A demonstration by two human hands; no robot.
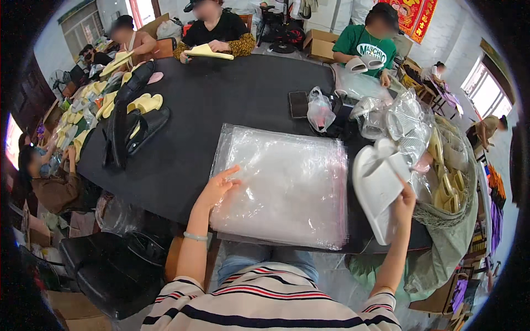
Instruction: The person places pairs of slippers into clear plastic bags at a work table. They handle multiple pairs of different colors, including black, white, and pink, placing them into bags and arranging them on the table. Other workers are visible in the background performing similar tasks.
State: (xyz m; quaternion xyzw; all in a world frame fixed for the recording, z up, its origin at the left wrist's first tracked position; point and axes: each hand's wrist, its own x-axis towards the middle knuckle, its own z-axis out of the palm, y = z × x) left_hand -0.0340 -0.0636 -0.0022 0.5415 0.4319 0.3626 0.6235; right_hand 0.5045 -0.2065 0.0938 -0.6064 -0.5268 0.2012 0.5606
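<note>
One bagging step seems in hand: the right hand [405, 203] grips white slippers [376, 190] just right of the clear bags [281, 193] on the table's [243, 94] near side; the left hand [220, 186], fingers parted, lies over their left edge. Next likely calls for opening one bag.

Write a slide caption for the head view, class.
Left hand at stacked clear plastic bags, right hand holding white slippers, black table beneath.

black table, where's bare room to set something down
Widest bare patch of the black table: beyond the clear bags, right of the black slippers. Smaller: left of the left hand. Crowded: the right end, with bagged slippers and white slippers in the right hand.
</note>
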